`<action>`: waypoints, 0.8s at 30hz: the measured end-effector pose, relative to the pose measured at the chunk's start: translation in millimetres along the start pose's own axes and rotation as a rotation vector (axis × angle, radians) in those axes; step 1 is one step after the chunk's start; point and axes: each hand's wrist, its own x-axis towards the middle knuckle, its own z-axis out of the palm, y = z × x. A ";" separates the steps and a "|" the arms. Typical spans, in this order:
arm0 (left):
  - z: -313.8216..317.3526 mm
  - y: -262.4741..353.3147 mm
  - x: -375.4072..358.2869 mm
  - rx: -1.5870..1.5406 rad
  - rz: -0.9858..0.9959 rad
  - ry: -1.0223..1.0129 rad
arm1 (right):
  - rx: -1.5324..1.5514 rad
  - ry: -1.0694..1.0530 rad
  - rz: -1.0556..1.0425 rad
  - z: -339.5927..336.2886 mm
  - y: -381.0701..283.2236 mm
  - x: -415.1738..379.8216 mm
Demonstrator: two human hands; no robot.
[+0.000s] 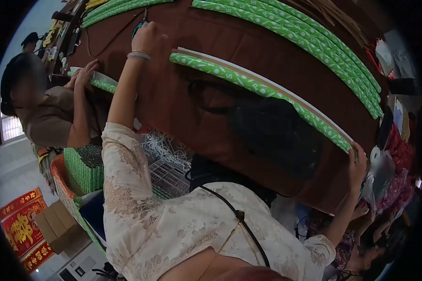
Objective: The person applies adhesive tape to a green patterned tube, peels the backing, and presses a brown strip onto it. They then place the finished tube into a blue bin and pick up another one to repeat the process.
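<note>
Gripping scissors (136, 31) in closed left hand (146, 38), 11 o'clock; pinching pale-edged, likely unfinished strip (229, 73) in right hand (357, 164), 3 o'clock; likely leaving finished green strips (309, 47) at 1 o'clock.

- Table (211, 35): brown covering; several green patterned strips (295, 35) lie along its far side.
- Left hand (146, 38): above the table's far left part, at teal-handled scissors (137, 30); grip unclear.
- Right hand (357, 161): at the table's right edge, holding the end of a single green strip (253, 85).
- Co-worker (56, 112): at the table's left side, hands on another green piece (104, 84).
</note>
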 end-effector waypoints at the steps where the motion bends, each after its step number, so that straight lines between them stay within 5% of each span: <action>1: -5.9 13.5 -3.8 -0.116 -0.054 0.108 | 0.002 0.000 -0.003 -2.1 -9.1 1.0; 2: -12.8 42.9 -12.2 -0.209 0.042 0.180 | 0.008 -0.029 -0.039 -4.7 -17.1 2.3; 6: -15.5 126.4 -33.3 -0.490 0.645 -0.050 | 0.011 -0.106 -0.112 -6.1 -32.3 6.3; 18: 5.6 148.2 -14.4 -0.360 0.629 -0.389 | -0.156 -0.052 -0.234 -13.3 -38.7 10.1; 24: -60.4 157.5 25.8 -0.165 0.699 0.206 | -0.205 0.282 -0.331 -61.2 -58.8 37.0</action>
